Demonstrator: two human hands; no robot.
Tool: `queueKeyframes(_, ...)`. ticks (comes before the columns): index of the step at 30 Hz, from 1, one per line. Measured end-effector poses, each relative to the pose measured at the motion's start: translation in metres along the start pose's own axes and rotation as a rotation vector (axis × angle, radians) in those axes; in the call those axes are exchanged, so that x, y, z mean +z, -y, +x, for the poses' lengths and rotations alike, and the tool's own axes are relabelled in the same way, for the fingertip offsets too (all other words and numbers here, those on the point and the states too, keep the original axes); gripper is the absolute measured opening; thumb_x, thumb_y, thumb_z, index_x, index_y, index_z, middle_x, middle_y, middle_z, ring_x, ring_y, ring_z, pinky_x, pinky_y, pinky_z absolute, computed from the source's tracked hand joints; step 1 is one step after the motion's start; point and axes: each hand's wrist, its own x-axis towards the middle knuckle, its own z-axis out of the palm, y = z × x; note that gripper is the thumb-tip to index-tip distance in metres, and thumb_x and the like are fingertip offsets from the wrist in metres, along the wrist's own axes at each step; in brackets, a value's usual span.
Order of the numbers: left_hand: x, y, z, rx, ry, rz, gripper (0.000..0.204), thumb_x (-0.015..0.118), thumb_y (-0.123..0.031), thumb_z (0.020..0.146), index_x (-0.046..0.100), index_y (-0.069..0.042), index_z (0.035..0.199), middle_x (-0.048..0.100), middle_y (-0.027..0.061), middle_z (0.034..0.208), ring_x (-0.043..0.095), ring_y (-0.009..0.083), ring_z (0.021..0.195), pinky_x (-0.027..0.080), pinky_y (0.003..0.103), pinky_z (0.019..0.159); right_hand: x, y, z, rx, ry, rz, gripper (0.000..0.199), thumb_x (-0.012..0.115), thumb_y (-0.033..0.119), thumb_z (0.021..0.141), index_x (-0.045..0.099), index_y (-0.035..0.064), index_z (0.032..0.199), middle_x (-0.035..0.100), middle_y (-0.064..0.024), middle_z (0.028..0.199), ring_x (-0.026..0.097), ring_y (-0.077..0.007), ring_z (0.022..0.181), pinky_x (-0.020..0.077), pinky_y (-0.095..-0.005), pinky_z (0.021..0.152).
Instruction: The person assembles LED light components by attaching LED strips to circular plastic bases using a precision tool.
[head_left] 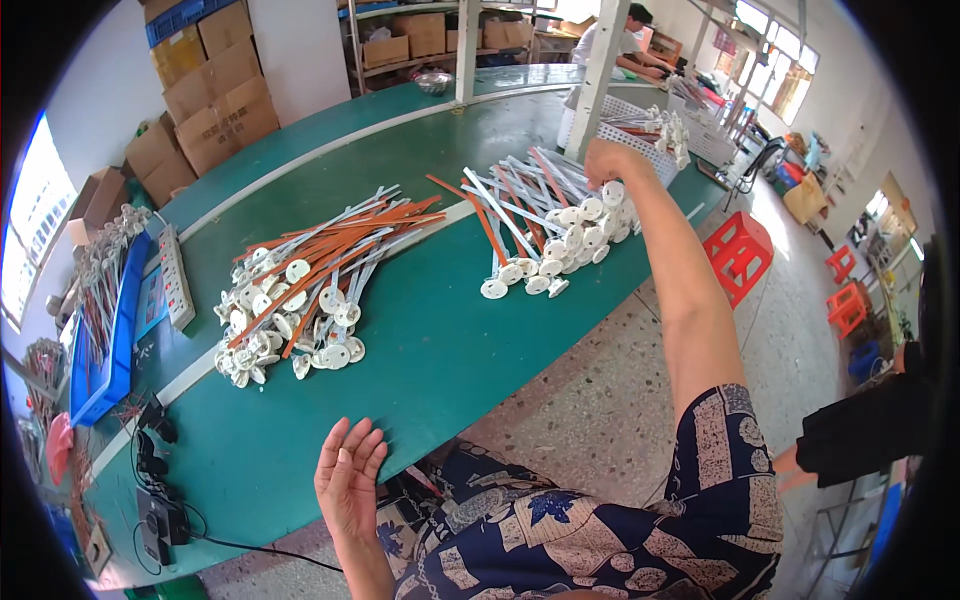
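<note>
My right hand [615,160] reaches across the table to the far end of a pile of white round caps on flat grey and orange strips [575,225]. Its fingers curl down behind the strips, and whatever is in them is hidden. By the table's near edge, my left hand [350,475] is palm up with loosely bent fingers, apart and holding nothing. Farther left on the green table [440,340] lies a second pile of the same capped strips [310,285], its caps toward me and many orange strips on top.
A white power strip [175,280] and a blue tray [105,375] of similar leads stand at left. Black adapters with cables [160,510] lie at the near left. White posts [597,85] rise by a white basket [640,130]. A person [625,45] sits beyond; red stools [738,258] stand right.
</note>
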Motion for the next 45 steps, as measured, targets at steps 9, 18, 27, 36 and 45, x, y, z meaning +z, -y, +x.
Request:
queueKeyframes(9,0.005,-0.003,0.005,-0.029,0.053,-0.063,0.044,0.053,-0.011,0.104,0.045,0.007,0.142,0.057,0.0282,0.137,0.061,0.0372,0.123,0.051,0.048,0.105,-0.011,0.133,-0.059,-0.435,-0.610,0.192,0.021,0.065,0.014,0.083,0.075,0.0036,0.098,0.074,-0.0185,0.096,0.071,-0.0376,0.089,0.0555,-0.0449,0.082)
queueKeyframes(18,-0.001,-0.001,0.002,0.011,0.069,-0.115,0.043,0.054,-0.011,0.104,0.048,0.005,0.143,0.058,0.0267,0.137,0.062,0.0364,0.122,0.052,0.047,0.105,0.053,0.403,-0.124,-1.066,-0.464,0.508,0.019,0.066,0.020,0.085,0.076,0.0056,0.091,0.071,-0.0130,0.088,0.068,-0.0326,0.089,0.0529,-0.0447,0.079)
queueKeyframes(27,-0.004,-0.003,0.000,0.029,0.072,-0.175,0.044,0.056,-0.012,0.103,0.047,0.005,0.142,0.058,0.0263,0.136,0.063,0.0353,0.121,0.053,0.044,0.104,0.063,0.489,-0.144,-1.169,-0.593,0.193,0.013,0.071,0.017,0.077,0.077,0.0106,0.086,0.070,-0.0113,0.082,0.068,-0.0327,0.085,0.0502,-0.0465,0.078)
queueKeyframes(36,-0.016,-0.026,-0.001,0.126,-0.005,-0.155,0.050,0.054,-0.016,0.105,0.038,0.005,0.147,0.054,0.0271,0.140,0.059,0.0373,0.126,0.052,0.044,0.107,0.048,0.457,-0.189,-1.421,-0.615,0.411,0.014,0.073,0.017,0.081,0.072,0.0064,0.091,0.070,-0.0074,0.085,0.066,-0.0288,0.086,0.0518,-0.0418,0.077)
queueKeyframes(45,-0.034,-0.041,-0.011,0.204,-0.072,-0.206,0.059,0.046,-0.032,0.108,0.033,0.007,0.151,0.053,0.0296,0.140,0.061,0.0372,0.123,0.055,0.043,0.104,0.097,0.413,-0.269,-1.551,-0.535,0.448,0.020,0.076,0.010,0.075,0.070,0.0074,0.093,0.070,-0.0044,0.095,0.065,-0.0255,0.093,0.0509,-0.0403,0.081)
